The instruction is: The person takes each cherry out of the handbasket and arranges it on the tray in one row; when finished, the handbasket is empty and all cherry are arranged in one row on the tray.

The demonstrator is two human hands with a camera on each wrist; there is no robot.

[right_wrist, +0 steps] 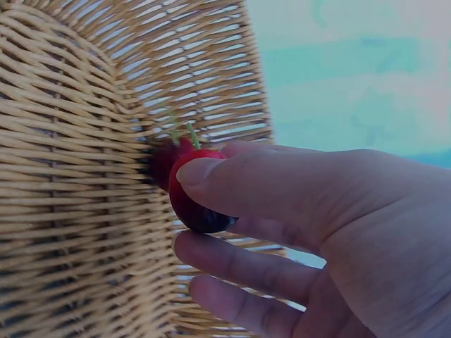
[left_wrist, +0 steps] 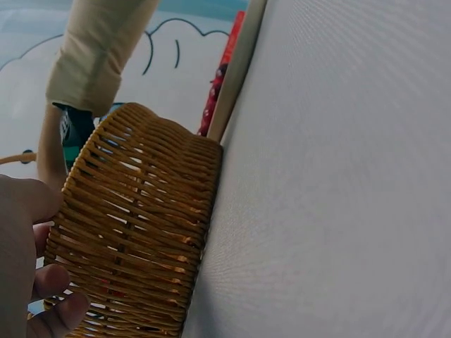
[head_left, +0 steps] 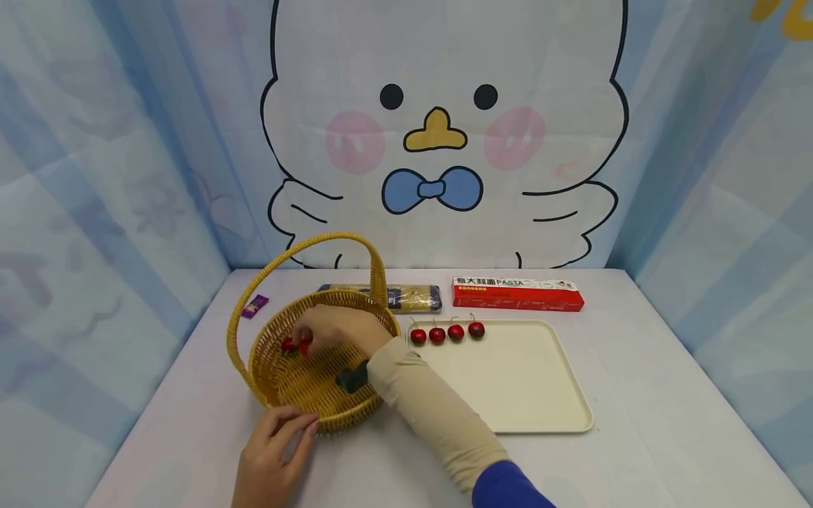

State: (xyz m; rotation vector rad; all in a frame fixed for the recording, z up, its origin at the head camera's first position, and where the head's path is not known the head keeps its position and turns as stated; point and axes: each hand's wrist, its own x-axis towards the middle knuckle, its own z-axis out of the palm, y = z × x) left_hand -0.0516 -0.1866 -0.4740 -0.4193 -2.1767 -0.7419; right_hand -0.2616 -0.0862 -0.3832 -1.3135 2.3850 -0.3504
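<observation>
A yellow wicker basket [head_left: 327, 420] with a tall arched handle stands at left on the table. My right hand [head_left: 333, 328] reaches inside it and pinches a dark red cherry [right_wrist: 201, 193] with a green stem between thumb and fingers. Just behind that one, in the right wrist view, a second cherry [right_wrist: 163, 162] lies against the basket's weave, partly hidden. At the basket's near edge, my left hand [head_left: 273, 451] holds the rim, with thumb and fingertips against the wicker [left_wrist: 134, 232]. Several cherries [head_left: 437, 335] sit in a row along the cream tray's upper left edge.
The cream tray [head_left: 508, 384] lies right of the basket. Behind stand a red and white pasta box [head_left: 517, 294] and a blue and gold pasta packet [head_left: 416, 299], partly hidden by the basket. A small purple wrapped packet [head_left: 255, 306] lies at the far left.
</observation>
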